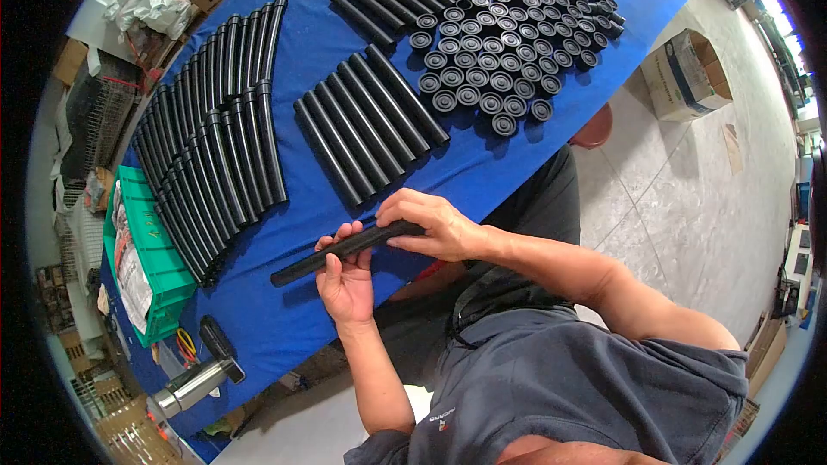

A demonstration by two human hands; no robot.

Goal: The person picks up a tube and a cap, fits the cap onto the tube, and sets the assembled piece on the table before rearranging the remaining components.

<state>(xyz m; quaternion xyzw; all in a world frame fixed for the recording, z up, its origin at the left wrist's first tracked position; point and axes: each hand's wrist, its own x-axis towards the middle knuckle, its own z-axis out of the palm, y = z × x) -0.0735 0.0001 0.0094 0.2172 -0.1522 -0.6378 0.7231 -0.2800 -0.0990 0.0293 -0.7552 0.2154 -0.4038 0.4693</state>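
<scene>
Both hands hold black tube [345, 251] over blue table [482, 168] edge: left hand [345, 280] fingers curled round middle, right hand [431, 224] pinching its 2 o'clock end (tube tilted). Black caps [504, 52] at 1 o'clock.

A small workshop or assembly room: a long blue-covered table [482, 168] carries rows of identical black plastic tubes [366, 125] and a cluster of round black caps [504, 56]. Around it stand brown cardboard boxes [689, 73], a green plastic crate [151, 250] and stacked wire baskets [86, 120] on a bare concrete floor [689, 207].
</scene>
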